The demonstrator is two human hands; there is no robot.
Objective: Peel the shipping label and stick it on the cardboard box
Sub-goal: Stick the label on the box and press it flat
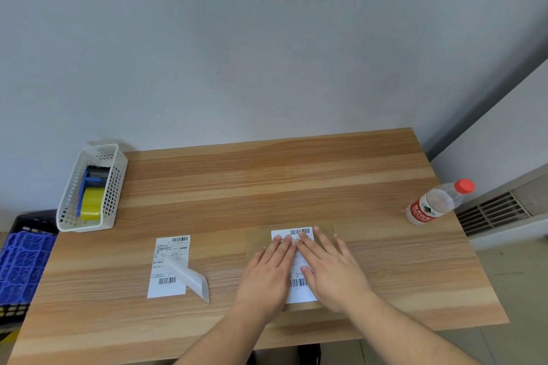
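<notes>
Wooden table [267,181] with striped grain, set against a grey wall [237,38]. At its far left corner, a white perforated basket [114,187] holds a blue tape dispenser [84,184] loaded with a yellow tape roll [92,204]. Near the right edge stands a clear water bottle [439,201] with a red cap and red wrapper. Beside the table on the left, a blue plastic crate [20,264] with a lattice surface, next to a black one. On the right, a vent grille [492,210] low on the wall.
</notes>
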